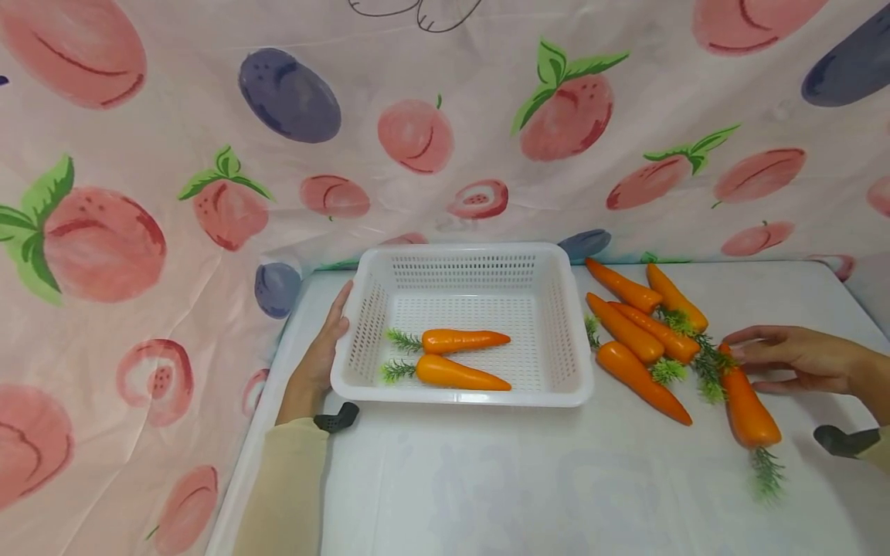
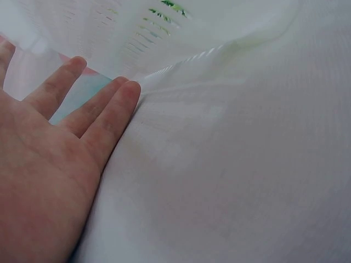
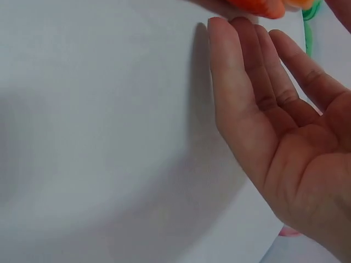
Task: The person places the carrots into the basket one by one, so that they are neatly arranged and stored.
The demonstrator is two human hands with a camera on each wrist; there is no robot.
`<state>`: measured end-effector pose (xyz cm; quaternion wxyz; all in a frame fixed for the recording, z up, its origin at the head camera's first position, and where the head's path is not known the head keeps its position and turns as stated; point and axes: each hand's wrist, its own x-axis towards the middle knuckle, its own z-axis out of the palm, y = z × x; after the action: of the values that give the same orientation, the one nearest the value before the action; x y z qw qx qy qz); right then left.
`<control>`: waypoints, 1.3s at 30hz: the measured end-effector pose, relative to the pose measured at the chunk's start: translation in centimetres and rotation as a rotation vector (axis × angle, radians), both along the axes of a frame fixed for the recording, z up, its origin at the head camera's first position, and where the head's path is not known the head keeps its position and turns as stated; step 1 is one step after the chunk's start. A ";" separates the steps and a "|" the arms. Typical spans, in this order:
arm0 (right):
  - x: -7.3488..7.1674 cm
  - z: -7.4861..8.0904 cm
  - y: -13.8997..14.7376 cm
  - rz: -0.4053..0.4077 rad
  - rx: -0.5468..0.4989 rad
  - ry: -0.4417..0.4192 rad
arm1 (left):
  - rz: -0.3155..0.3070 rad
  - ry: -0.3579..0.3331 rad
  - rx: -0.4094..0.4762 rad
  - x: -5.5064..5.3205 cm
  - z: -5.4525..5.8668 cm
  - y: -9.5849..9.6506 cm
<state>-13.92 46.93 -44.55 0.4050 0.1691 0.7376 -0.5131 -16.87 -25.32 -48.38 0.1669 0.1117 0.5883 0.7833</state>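
Note:
A white plastic basket (image 1: 462, 398) with slotted walls holds two orange carrots, the upper carrot (image 1: 462, 340) and the lower carrot (image 1: 462, 374), their green tops pointing left. My left hand (image 1: 321, 355) rests along the basket's left side, fingers straight; the left wrist view shows those fingers (image 2: 112, 118) beside the slotted wall. On the right, my right hand (image 1: 799, 359) is beside a thick carrot (image 1: 751, 409), fingertips at its narrow end. In the right wrist view the palm holds nothing, and an orange carrot (image 3: 258, 6) shows past the fingertips.
Several more carrots (image 1: 629, 336) lie in a loose pile right of the basket, some overlapping. A white cloth (image 1: 501, 479) covers the table. Fruit-printed fabric (image 1: 417, 69) hangs behind and at the left.

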 end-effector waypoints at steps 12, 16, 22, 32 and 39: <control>0.1 0.1 -1.7 0.139 0.168 0.096 | -0.001 -0.006 -0.003 0.0 -0.2 -0.1; 0.1 0.3 -2.4 0.170 0.204 0.124 | -0.006 0.000 -0.001 0.0 -0.1 -0.1; 0.3 0.9 -2.6 0.161 0.186 0.104 | -0.016 0.020 -0.013 0.1 -0.1 0.0; 0.2 1.0 -1.9 0.136 0.205 0.131 | -0.011 0.040 -0.034 0.1 0.0 0.0; -0.1 1.4 -1.4 0.123 0.216 0.123 | -0.007 0.031 -0.037 0.0 -0.2 -0.1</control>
<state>-14.04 45.57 -43.13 0.3691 0.1345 0.8209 -0.4144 -16.83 -25.45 -48.55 0.1624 0.1227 0.6047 0.7700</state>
